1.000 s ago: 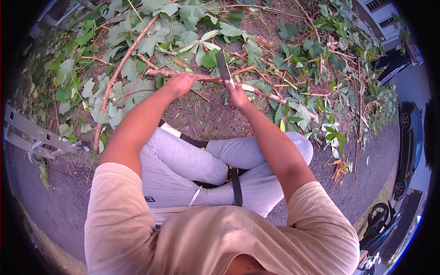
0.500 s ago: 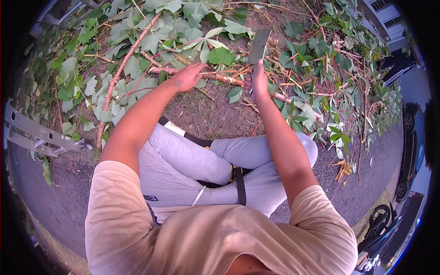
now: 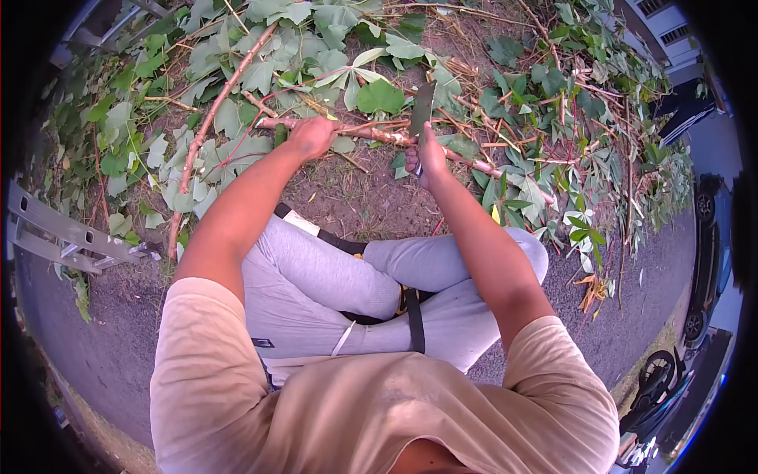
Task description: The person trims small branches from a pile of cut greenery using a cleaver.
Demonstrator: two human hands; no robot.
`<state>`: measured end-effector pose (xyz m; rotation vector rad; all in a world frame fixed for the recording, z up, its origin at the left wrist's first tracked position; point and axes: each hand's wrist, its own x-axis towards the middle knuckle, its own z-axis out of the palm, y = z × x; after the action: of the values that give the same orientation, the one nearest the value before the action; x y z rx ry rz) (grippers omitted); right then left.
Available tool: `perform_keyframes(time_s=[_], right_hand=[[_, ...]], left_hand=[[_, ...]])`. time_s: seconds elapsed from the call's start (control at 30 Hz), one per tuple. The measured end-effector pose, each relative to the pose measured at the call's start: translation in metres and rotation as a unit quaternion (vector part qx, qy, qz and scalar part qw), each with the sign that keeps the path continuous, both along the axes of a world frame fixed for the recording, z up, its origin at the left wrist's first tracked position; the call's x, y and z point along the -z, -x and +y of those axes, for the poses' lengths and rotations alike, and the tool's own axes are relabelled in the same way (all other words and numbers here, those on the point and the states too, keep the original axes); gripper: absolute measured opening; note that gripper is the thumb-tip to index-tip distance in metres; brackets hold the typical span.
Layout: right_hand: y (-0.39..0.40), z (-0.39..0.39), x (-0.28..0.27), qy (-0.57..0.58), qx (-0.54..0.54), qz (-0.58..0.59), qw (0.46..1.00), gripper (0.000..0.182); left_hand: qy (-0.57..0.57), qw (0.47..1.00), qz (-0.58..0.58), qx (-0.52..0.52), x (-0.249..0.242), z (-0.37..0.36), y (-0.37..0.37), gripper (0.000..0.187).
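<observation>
A thick brown branch (image 3: 369,133) lies across the ground in front of my crossed legs. My left hand (image 3: 314,137) is closed round it toward its left end, the fingers curled over the bark. In my right hand (image 3: 427,162) is the handle of a cleaver (image 3: 422,109). Its broad grey blade points away from me, with the lower part right at the branch. Thin twigs and cut leaf stalks lie beside the blade.
Leafy cuttings (image 3: 260,71) cover the ground ahead and to the right. A long bare stem (image 3: 207,126) slants at the left. Beyond it lies a metal ladder (image 3: 71,229) on the asphalt. A motorbike (image 3: 654,379) and a car (image 3: 703,261) stand far right.
My left hand has curled from a flat reach into a grip on the branch. My right hand and the cleaver have come down and left, closer to the branch.
</observation>
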<state>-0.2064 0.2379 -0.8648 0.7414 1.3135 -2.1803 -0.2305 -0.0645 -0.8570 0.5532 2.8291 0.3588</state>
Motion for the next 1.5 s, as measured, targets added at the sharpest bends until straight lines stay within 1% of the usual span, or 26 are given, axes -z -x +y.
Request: perform_keyframes(time_s=[0.07, 0.1, 0.17, 0.2, 0.23, 0.3, 0.33, 0.37, 0.43, 0.47, 0.53, 0.57, 0.63, 0.67, 0.73, 0.77, 0.83, 0.97, 1.03, 1.07, 1.17, 1.3, 1.37, 1.4, 1.43, 1.5], right_hand=[[0.000, -0.001, -0.004, -0.028, -0.002, 0.015, 0.999, 0.057], [0.000, -0.002, -0.007, -0.057, -0.006, 0.032, 0.998, 0.058], [0.003, -0.003, -0.016, -0.066, 0.002, 0.053, 0.996, 0.058], [0.006, -0.001, -0.022, -0.065, 0.011, 0.085, 0.994, 0.057], [0.010, 0.000, -0.029, -0.064, 0.019, 0.117, 0.991, 0.057], [0.016, 0.004, -0.041, -0.057, 0.022, 0.130, 0.990, 0.056], [0.018, 0.006, -0.047, -0.052, 0.052, 0.147, 0.986, 0.057], [0.018, 0.008, -0.053, -0.047, 0.082, 0.163, 0.982, 0.058], [0.018, 0.016, -0.055, -0.032, 0.079, 0.166, 0.982, 0.056], [0.020, 0.019, -0.053, -0.020, 0.095, 0.154, 0.983, 0.056], [0.022, 0.023, -0.049, -0.006, 0.127, 0.121, 0.985, 0.054], [0.021, 0.025, -0.046, -0.007, 0.127, 0.122, 0.984, 0.054], [0.020, 0.026, -0.040, 0.043, 0.156, 0.087, 0.983, 0.053], [0.022, 0.028, -0.034, 0.044, 0.155, 0.088, 0.983, 0.053], [0.026, 0.035, -0.021, 0.091, 0.177, 0.065, 0.978, 0.054], [0.025, 0.035, -0.023, 0.091, 0.178, 0.064, 0.978, 0.054], [0.025, 0.037, -0.027, 0.097, 0.192, 0.067, 0.974, 0.053], [0.024, 0.033, -0.044, 0.081, 0.201, 0.094, 0.972, 0.053], [0.021, 0.032, -0.053, 0.067, 0.196, 0.124, 0.970, 0.054], [0.022, 0.033, -0.051, 0.069, 0.193, 0.128, 0.970, 0.054], [0.022, 0.031, -0.044, 0.060, 0.170, 0.129, 0.975, 0.054], [0.016, 0.023, -0.043, 0.049, 0.165, 0.098, 0.980, 0.050], [0.013, 0.020, -0.039, 0.052, 0.147, 0.091, 0.983, 0.050], [0.012, 0.019, -0.037, 0.054, 0.133, 0.085, 0.986, 0.050], [0.012, 0.016, -0.033, 0.055, 0.131, 0.084, 0.986, 0.050], [0.009, 0.007, -0.031, 0.001, 0.100, 0.069, 0.993, 0.050]], left_hand=[[-0.063, 0.995, 0.049, -0.065, -0.004, -0.001, 0.008, 0.033], [-0.062, 0.995, 0.048, -0.061, -0.007, -0.002, 0.013, 0.033], [-0.093, 0.976, 0.096, -0.173, -0.013, -0.011, 0.024, 0.033], [-0.073, 0.981, 0.044, -0.174, -0.011, -0.024, 0.033, 0.048], [-0.073, 0.981, 0.044, -0.175, -0.005, -0.031, 0.038, 0.048], [-0.011, 0.955, 0.043, -0.293, -0.007, -0.035, 0.036, 0.070], [0.023, 0.944, -0.029, -0.328, -0.008, -0.037, 0.037, 0.089], [0.023, 0.944, -0.030, -0.328, -0.002, -0.042, 0.035, 0.089], [0.104, 0.982, 0.001, -0.160, 0.015, -0.057, 0.034, 0.085], [0.103, 0.982, 0.002, -0.159, 0.020, -0.057, 0.032, 0.085], [0.187, 0.980, -0.045, -0.043, 0.031, -0.055, 0.026, 0.075], [0.186, 0.981, -0.045, -0.043, 0.031, -0.053, 0.028, 0.075], [0.216, 0.975, -0.052, -0.022, 0.028, -0.050, 0.034, 0.060], [0.217, 0.975, -0.051, -0.024, 0.021, -0.051, 0.033, 0.060], [0.185, 0.979, -0.079, -0.007, 0.003, -0.052, 0.029, 0.055], [0.185, 0.979, -0.079, -0.006, 0.002, -0.055, 0.029, 0.055], [0.159, 0.986, -0.037, 0.031, -0.001, -0.063, 0.028, 0.049], [0.111, 0.993, -0.028, 0.023, -0.037, -0.068, 0.029, 0.046], [0.042, 0.980, -0.192, 0.011, -0.043, -0.076, 0.043, 0.044], [0.044, 0.980, -0.192, 0.009, -0.041, -0.075, 0.040, 0.044], [0.084, 0.969, -0.221, 0.078, -0.023, -0.074, 0.022, 0.048], [0.059, 0.981, -0.181, 0.037, -0.015, -0.088, 0.028, 0.050], [-0.012, 0.977, -0.207, -0.053, -0.012, -0.099, 0.034, 0.047], [-0.042, 0.965, -0.238, -0.098, -0.010, -0.105, 0.039, 0.037], [-0.042, 0.965, -0.238, -0.101, -0.009, -0.116, 0.043, 0.037], [0.030, 0.983, -0.118, -0.139, -0.013, -0.134, 0.044, 0.030]])
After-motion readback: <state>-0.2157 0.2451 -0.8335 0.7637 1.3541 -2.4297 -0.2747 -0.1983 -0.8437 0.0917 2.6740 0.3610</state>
